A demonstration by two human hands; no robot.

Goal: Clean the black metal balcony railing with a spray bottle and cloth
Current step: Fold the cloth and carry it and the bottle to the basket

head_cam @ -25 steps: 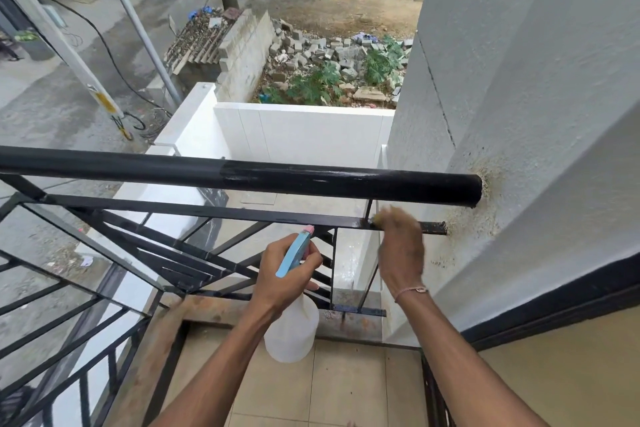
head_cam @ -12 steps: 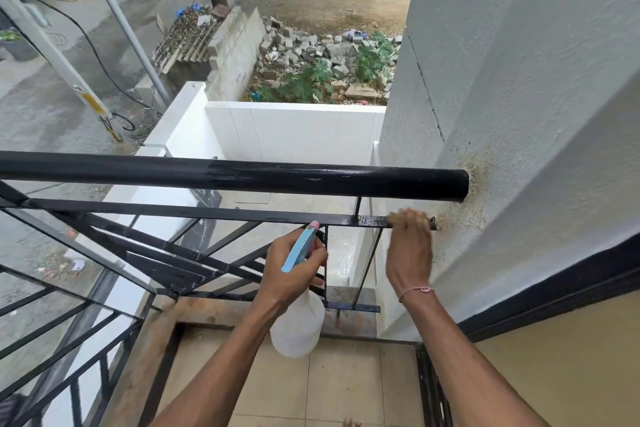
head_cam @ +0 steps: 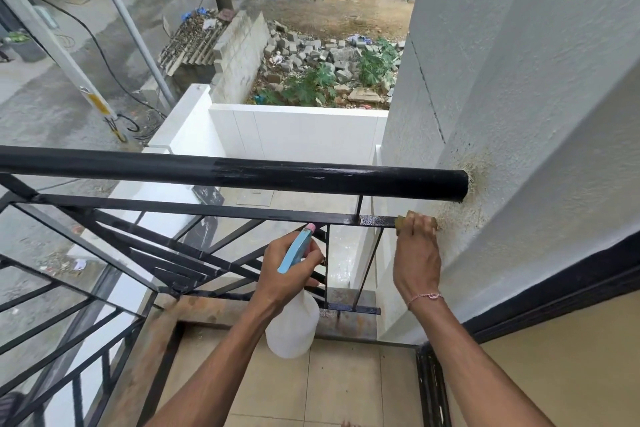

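- Wiping along the thin flat bar (head_cam: 377, 220) under the top rail (head_cam: 242, 174), your right hand (head_cam: 417, 253) has slid outward since a second ago: it began a little way in from the wall (head_cam: 519, 114) and now sits at the bar's far end, right against the stained plaster patch (head_cam: 460, 218).
- Your right fingers are curled over the bar with the cloth (head_cam: 401, 220) pinched under them; only a small tan edge of it shows, so how much of the bar it wraps cannot be told.
- The bar just left of that hand looks wet and beaded, which suggests this stretch was sprayed and the wipe has covered it up to the wall.
- Your left hand (head_cam: 289, 267) has barely moved: it grips the neck of the spray bottle (head_cam: 292, 329), fingers closed around the blue trigger head (head_cam: 296, 248), pink nozzle aimed up toward the bar. The white body hangs below your fist, just inside the railing (head_cam: 156, 246).
- Whether the trigger is being squeezed cannot be read here.
- Judging by this, the end of the stroke is reached; the section by the wall is nearly done, while the diagonal bars and lower rail to the left look untouched.
- Next, likely a return pass or a shift leftward; mind scraping your knuckles on the rough plaster.
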